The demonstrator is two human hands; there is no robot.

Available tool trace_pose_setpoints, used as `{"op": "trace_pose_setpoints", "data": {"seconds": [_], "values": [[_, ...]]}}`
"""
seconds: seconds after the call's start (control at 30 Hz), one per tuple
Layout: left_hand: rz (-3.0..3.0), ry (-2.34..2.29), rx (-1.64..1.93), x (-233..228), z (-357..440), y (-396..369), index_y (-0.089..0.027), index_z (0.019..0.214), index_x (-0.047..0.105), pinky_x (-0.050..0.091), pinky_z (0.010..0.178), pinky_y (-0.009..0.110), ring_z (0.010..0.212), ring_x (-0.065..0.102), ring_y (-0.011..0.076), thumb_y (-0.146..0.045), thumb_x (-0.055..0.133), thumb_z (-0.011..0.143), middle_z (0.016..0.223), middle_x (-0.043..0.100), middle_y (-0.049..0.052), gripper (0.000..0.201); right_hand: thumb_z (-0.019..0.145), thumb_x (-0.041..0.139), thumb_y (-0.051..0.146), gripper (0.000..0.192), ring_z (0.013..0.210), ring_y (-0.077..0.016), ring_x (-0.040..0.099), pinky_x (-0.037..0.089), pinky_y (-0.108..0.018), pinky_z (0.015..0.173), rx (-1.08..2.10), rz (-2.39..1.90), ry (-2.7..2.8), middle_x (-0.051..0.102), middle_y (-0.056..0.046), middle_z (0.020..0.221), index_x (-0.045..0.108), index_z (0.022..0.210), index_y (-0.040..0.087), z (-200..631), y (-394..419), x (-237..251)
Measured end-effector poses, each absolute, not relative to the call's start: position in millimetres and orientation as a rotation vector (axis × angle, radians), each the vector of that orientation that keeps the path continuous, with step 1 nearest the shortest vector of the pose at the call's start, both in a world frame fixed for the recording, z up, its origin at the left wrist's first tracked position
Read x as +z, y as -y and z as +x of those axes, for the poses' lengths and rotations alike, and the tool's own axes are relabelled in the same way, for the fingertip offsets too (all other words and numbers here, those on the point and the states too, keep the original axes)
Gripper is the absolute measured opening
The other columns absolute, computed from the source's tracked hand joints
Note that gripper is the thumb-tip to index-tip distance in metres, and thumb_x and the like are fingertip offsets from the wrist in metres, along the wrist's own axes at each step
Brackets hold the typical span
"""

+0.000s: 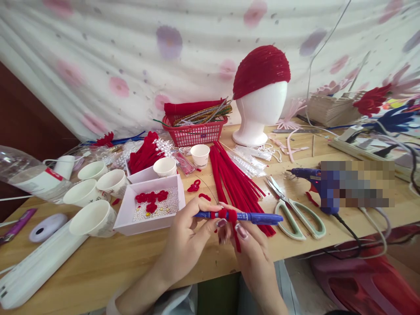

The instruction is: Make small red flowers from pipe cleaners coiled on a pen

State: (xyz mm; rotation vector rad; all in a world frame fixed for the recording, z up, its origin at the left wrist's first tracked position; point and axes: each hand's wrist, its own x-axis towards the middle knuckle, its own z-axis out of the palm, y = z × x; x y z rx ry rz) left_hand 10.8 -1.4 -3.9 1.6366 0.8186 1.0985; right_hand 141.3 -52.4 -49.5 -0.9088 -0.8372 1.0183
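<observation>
My left hand (183,243) grips the left end of a blue marker pen (264,218), which lies level in front of me. A red chenille stem (232,215) is wound around the pen's middle, and one end hangs down. My right hand (254,251) pinches that stem against the pen between thumb and fingers. Just beyond my hands lies a bundle of straight red chenille stems (226,179). To the left, a white box (147,224) holds small pearl beads and red looped chenille pieces. Another looped red piece (194,186) rests on the table beside the box.
Green-handled scissors (293,212) and a blue glue gun (324,188) with a cord lie to the right. Several paper cups (93,218) and a plastic bottle (36,175) stand left. Behind are a red basket (197,133) and a white foam head (262,113) with a red cap.
</observation>
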Motion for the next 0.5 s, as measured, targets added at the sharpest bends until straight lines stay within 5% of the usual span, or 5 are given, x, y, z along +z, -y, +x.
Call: {"op": "trace_pose_setpoints", "data": {"seconds": [0.2, 0.5], "values": [[1.683, -0.851, 1.051, -9.9, 9.7, 3.9, -0.024, 0.101, 0.059, 0.054, 0.083, 0.023, 0.093, 0.068, 0.0144, -0.022, 0.067, 0.089, 0.100, 0.068, 0.000, 0.015, 0.086, 0.070, 0.051, 0.031, 0.081, -0.0234, 0.064, 0.055, -0.038, 0.080, 0.962, -1.001, 0.743, 0.073, -0.009, 0.090, 0.081, 0.084, 0.022, 147.7, 47.5, -52.1], [1.754, -0.820, 0.983, -9.2, 10.9, 3.2, -0.023, 0.092, 0.053, 0.055, 0.074, 0.019, 0.079, 0.069, 0.0115, -0.025, 0.069, 0.088, 0.083, 0.064, -0.004, 0.017, 0.079, 0.080, 0.046, 0.025, 0.059, -0.0132, 0.061, 0.054, -0.024, 0.056, 1.000, -0.811, 0.566, 0.068, -0.001, 0.072, 0.072, 0.086, 0.024, 143.1, 45.1, -55.7]]}}
